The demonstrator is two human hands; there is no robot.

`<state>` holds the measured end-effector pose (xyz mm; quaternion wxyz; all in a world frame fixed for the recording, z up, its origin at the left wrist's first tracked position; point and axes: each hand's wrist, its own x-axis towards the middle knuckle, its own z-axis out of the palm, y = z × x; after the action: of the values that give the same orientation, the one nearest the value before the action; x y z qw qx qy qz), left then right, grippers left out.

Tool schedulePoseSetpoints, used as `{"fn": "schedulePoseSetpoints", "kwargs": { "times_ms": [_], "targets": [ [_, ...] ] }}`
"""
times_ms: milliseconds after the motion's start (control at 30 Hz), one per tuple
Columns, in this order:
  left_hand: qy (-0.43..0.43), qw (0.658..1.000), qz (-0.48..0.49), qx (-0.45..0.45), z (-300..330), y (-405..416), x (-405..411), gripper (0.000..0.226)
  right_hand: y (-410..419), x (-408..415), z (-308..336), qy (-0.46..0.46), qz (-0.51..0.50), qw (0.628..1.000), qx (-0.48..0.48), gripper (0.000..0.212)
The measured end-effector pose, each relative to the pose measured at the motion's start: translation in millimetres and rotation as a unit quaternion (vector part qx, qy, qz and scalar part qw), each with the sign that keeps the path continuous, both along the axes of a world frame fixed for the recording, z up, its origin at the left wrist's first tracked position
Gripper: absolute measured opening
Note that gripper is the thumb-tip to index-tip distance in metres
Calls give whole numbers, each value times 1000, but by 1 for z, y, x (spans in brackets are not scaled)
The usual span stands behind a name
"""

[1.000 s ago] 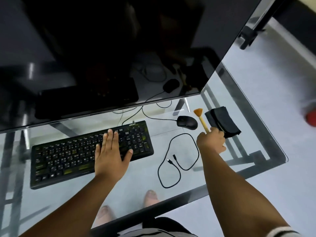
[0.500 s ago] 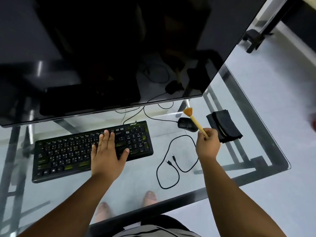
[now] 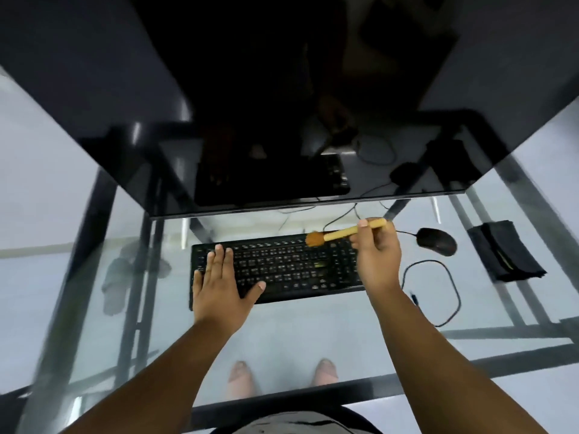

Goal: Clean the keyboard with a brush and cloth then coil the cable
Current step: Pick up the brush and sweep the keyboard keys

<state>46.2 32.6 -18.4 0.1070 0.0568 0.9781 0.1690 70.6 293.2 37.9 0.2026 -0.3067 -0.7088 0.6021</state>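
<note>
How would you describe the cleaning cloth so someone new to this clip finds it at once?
Start at the glass desk and the black keyboard under the monitor. Move right past the black mouse to the desk's right edge. There lies the cloth: a dark folded fabric rectangle, flat and soft-edged, unlike the rounded mouse and the thin looped cable nearer the person.

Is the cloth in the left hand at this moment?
No, the cloth lies folded on the table's right side, while the left hand rests flat on the keyboard.
</note>
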Motion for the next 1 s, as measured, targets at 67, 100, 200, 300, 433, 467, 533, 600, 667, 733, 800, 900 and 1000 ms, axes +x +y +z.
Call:
{"fn": "schedulePoseSetpoints", "kwargs": {
  "times_ms": [67, 100, 200, 300, 433, 467, 533, 600, 667, 733, 800, 900, 1000],
  "targets": [
    [-10, 1000, 5, -2, -1, -20, -2, 108, -28, -8, 1, -3, 30, 1000, -3, 10],
    [-15, 1000, 6, -6, -2, -32, -3, 112, -44, -13, 1, -5, 47, 999, -4, 9],
    [-37, 999, 6, -13, -3, -60, -6, 123, -84, -22, -2, -9, 99, 995, -4, 8],
    [-59, 998, -3, -24, -8, -83, -6, 133, -114, -31, -6, -12, 150, 988, 16, 12],
    [-117, 990, -33, -64, -18, -106, -5, 140, -149, -43, -7, -9, 210, 977, 36, 13],
    [-130, 988, -43, -73, -18, -107, -4, 140, -153, -45, -6, -10, 216, 976, 41, 14],
    [-145, 984, -58, -86, -19, -109, -3, 138, -161, -49, -6, -21, 234, 970, 54, 16],
    [-156, 981, -67, -94, -20, -110, -4, 137, -163, -51, -9, -45, 259, 961, 91, 11],
    [-164, 979, -72, -100, -20, -110, -5, 136, -158, -51, -14, -72, 266, 947, 162, 8],
    [-168, 977, -79, -109, -21, -110, -5, 135, -151, -51, -16, -84, 231, 945, 214, 8],
    [-170, 975, -85, -117, -22, -112, -5, 134, -149, -51, -15, -67, 175, 961, 204, 8],
    [-164, 974, -95, -123, -22, -113, -4, 131, -157, -50, -11, -41, 199, 968, 146, 10],
    [-163, 974, -97, -126, -22, -114, -4, 130, -166, -47, -14, -64, 294, 934, 193, 10]
  ]
}}
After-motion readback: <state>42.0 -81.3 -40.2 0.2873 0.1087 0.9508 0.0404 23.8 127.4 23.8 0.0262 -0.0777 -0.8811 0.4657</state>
